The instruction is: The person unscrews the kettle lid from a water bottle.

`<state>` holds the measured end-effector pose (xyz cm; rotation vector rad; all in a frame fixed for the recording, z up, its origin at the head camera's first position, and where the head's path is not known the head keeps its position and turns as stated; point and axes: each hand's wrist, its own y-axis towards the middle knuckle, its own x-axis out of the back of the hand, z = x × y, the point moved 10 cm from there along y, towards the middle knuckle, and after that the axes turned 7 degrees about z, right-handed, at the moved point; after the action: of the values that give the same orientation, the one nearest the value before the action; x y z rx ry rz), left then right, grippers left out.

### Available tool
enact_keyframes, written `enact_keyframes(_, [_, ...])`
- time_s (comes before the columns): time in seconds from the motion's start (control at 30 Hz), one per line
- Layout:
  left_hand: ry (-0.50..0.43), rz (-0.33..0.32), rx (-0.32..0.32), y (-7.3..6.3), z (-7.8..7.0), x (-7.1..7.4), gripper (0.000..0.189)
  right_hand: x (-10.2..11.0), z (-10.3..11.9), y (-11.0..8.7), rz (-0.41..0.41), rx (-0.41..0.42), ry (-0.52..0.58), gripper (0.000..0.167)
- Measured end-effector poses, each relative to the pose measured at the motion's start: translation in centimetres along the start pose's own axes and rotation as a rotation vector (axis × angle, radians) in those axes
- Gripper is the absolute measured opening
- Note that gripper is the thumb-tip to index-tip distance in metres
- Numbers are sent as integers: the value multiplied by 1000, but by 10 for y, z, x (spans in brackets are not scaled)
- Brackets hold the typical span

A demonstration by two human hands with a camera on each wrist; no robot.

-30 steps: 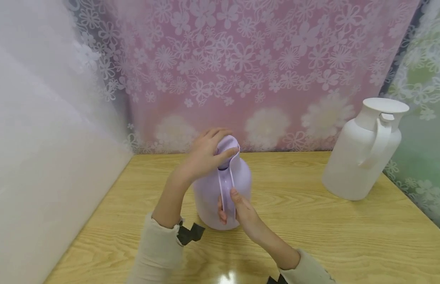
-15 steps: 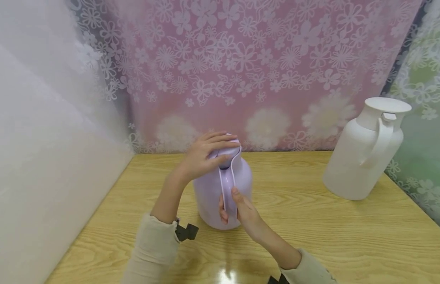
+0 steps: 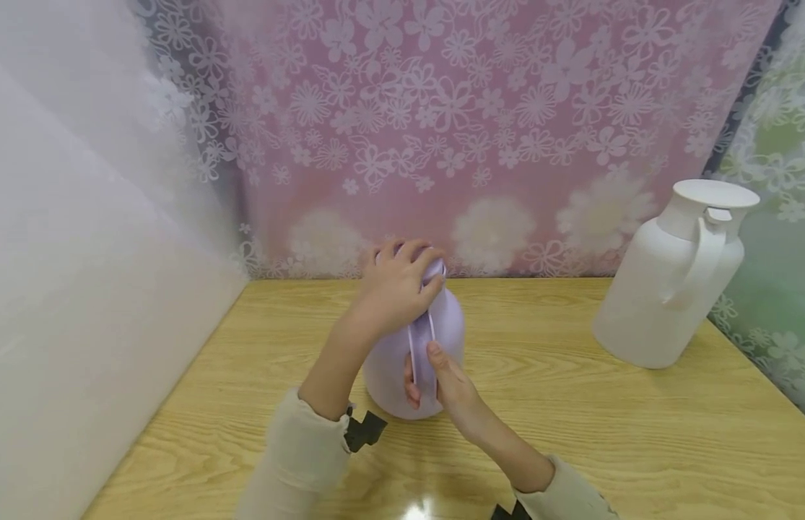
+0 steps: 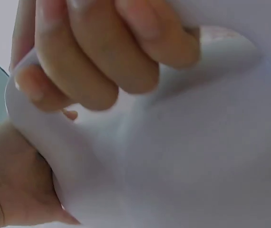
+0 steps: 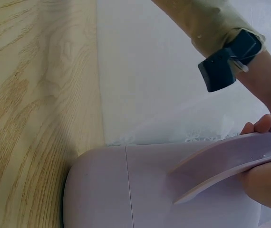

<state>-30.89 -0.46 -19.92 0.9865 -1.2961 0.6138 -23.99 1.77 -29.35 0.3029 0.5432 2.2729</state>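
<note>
Backdrop: pink cloth [image 3: 389, 108] with white flowers is hanging behind a wood-grain surface [image 3: 538, 426], and a pale wall [image 3: 116, 289] is rising on the left.
Purple jug [image 3: 450, 325]: it is standing upright on the surface, towards the back and near the middle of the head view, its handle [image 3: 424, 361] facing the person.
Left hand [image 3: 394, 289]: it is reaching over the top of the purple jug, its spread fingers bending down around the lid [image 3: 433, 270] and gripping it (the hand is covering most of that lid).
Right hand [image 3: 457, 396]: it is gripping the handle, the thumb lying along the near side and the fingers wrapping round the other.
White jug [image 3: 668, 289]: it is standing well apart on the right, its own handle pointing towards the front.
Sleeves: both beige cuffs [image 3: 311, 433] are sitting above the wrists, a black piece [image 3: 365, 431] sticking out beside the left one.
Since half a second ago: the left fingers are bending more, where they were lying flatter across the top; that hand is now also hiding the handle's upper end. The right hand is keeping its grip, and the purple jug is staying in place.
</note>
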Motion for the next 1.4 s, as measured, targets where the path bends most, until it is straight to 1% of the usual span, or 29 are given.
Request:
enact_keyframes(0.07, [44,43,63,4,-3,-1,44,1,1,0,-5,3,0,54])
enact_keyframes(0.2, [143,104,182,10,-8,-4,48,2,2,0,-11,12,-10,54])
enact_keyframes(0.33, [201,121,259,12,-11,-5,52,0,1,0,7,15,-23,52])
enact_keyframes(0.43, [180,122,284,11,-9,-5,60,-1,0,0,20,17,-17,51])
enact_keyframes(0.57, [62,141,274,11,-5,-6,80,-1,1,-1,12,24,-5,52])
enact_keyframes(0.63, [-16,148,245,10,-2,-5,85,-1,0,-2,10,22,2,54])
enact_keyframes(0.7, [-104,144,176,8,0,-2,80,-1,0,-2,7,20,3,55])
enact_keyframes(0.77, [-203,118,64,6,2,3,69,-1,0,-2,8,16,-2,55])
enact_keyframes(0.87, [-363,60,-150,3,6,10,51,-1,1,-2,7,15,-20,55])
enact_keyframes(0.93, [-454,9,-283,1,11,14,43,-1,1,-2,7,14,-27,56])
enact_keyframes(1.0, [-507,-31,-381,-2,15,15,39,-1,1,-2,11,14,-29,55])
enact_keyframes(1.03, [-516,-40,-408,-3,17,14,39,-2,0,-2,12,13,-29,55])
enact_keyframes(1.1, [-509,-59,-440,-3,20,10,39,-2,-1,-2,13,10,-16,55])
enact_keyframes(1.17, [-487,-68,-441,-3,20,6,40,-2,-1,-2,13,8,-8,54])
enact_keyframes(1.23, [-464,-66,-423,-3,19,4,41,-2,-2,-2,13,6,-1,54])
enact_keyframes(1.3, [-449,-67,-407,-4,18,4,41,-2,-1,-2,17,11,-1,54])
enact_keyframes(1.37, [-406,-54,-375,-5,15,5,40,-2,0,-2,17,14,-7,54])
enact_keyframes(1.4, [-378,-48,-349,-5,13,5,40,-1,0,-2,16,15,-11,55])
